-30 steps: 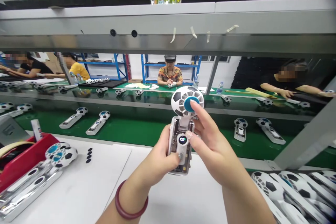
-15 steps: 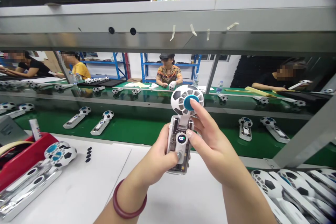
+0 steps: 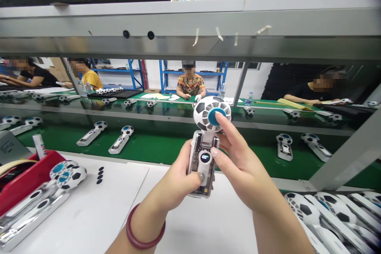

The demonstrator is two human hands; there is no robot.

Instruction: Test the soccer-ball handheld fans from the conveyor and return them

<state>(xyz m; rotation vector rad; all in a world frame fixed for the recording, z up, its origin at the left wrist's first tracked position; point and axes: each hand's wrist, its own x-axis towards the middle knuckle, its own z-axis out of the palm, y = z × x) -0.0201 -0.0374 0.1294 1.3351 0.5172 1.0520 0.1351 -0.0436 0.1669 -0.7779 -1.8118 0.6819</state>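
Observation:
A handheld fan [image 3: 204, 182] with a soccer-ball head and a clear body is held upright in front of me, between both hands. Its round display is lit and seems to read 100. My left hand [image 3: 181, 178] is closed around the body from the left, thumb on the lower white panel. On the other side, my right hand [image 3: 238, 154] grips the fan, its index fingertip on the blue disc [image 3: 216, 116] of the head and its thumb beside the display. The remaining right fingers are partly hidden behind the fan.
More fans [image 3: 71, 174] lie at left beside a red bin [image 3: 32, 174] and several black dots [image 3: 100, 175]. Several fans [image 3: 330, 214] are piled at right. Beyond the white table [image 3: 98, 214] runs a green conveyor belt [image 3: 166, 147] carrying fans. A shelf [image 3: 208, 24] spans overhead; co-workers sit opposite.
Fans on the near belt have shifted right, and those on the far belt slightly left. The display's digits look clearer. My hands and the held fan have barely moved.

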